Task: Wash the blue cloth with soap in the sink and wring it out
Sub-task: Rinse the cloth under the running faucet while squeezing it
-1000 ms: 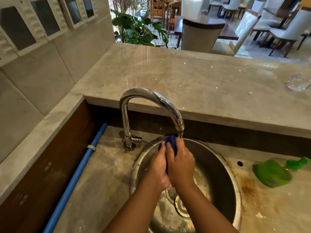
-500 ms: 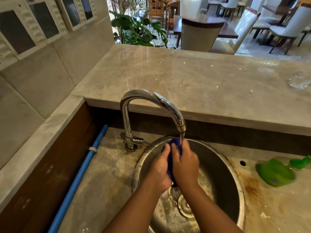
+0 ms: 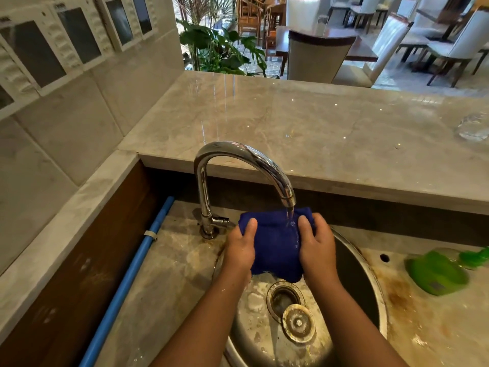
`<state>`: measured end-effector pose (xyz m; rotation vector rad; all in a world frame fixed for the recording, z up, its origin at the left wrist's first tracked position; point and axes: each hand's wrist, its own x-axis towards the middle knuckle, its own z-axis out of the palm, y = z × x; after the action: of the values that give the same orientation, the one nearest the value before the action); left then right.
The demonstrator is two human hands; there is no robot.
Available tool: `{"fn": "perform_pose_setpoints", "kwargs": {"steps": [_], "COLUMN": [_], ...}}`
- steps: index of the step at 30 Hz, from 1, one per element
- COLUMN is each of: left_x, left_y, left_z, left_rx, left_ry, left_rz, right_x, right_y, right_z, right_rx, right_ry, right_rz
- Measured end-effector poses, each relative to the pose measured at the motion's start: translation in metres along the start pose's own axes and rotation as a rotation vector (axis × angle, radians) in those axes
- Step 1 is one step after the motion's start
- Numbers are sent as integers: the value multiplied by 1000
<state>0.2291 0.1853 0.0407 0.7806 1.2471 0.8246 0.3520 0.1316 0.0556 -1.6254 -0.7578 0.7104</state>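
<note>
The blue cloth (image 3: pixel 277 247) is stretched out between both hands over the round steel sink (image 3: pixel 354 266). My left hand (image 3: pixel 240 247) grips its left edge, thumb on top. My right hand (image 3: pixel 316 246) grips its right edge. Water runs from the chrome tap (image 3: pixel 238 154) onto the cloth's upper right part, just beside my right thumb. A green soap bottle (image 3: pixel 436 271) lies on its side on the counter right of the sink.
The drain (image 3: pixel 284 296) is uncovered, and its round plug (image 3: pixel 299 323) lies beside it in the basin. A blue pipe (image 3: pixel 127 279) runs along the left. A raised marble ledge (image 3: pixel 317 133) stands behind the tap, with a glass (image 3: pixel 473 127) at its right end.
Both hands were pressed together on the bunched cloth under the tap. They have moved apart and spread the cloth wide under the water.
</note>
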Motion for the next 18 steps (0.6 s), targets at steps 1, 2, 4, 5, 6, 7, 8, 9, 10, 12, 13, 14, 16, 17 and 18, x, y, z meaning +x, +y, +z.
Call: {"fn": "perform_pose_setpoints", "kwargs": {"steps": [1,2,4,5,6,7,8,9,10,12,13,14,16,17,18], "left_x": [-3,-4,-7,-7,-7,-9,-9,-10,-10,-10,-11,-11,-12,-12,-12], "left_y": [3,4,4,1,-1,-3,-4,-6,-7,-7,-7,-7,-6,-7,-9], "left_z": [2,4,5,4,4,3,2,2,1,1,2,3,3,2,1], "left_rx": [40,67,121,143,154,162,163,159,149,118,84,39,-57,-108,-160], "left_ry": [11,15,23,26,28,33,38,37,33,9,-20,-58,-135,-182,-230], "left_rz": [35,59,86,97,108,117,129,135,143,147,123,84,-21,-63,-94], "right_x": [-2,-3,-3,-3,-4,-5,-6,-8,-9,-9,-8,-7,-6,-6,-5], "right_y": [1,2,4,4,4,5,6,7,8,8,9,10,10,10,9], "right_z": [0,0,-3,-4,-4,-4,-4,-4,-4,-5,-6,-7,-9,-10,-11], "right_rx": [34,59,96,115,134,152,166,178,188,201,207,213,235,243,246], "right_ry": [23,38,44,38,28,20,13,8,2,-1,4,9,9,4,-5], "right_rz": [30,54,89,108,130,152,172,188,198,220,237,256,305,325,341]}}
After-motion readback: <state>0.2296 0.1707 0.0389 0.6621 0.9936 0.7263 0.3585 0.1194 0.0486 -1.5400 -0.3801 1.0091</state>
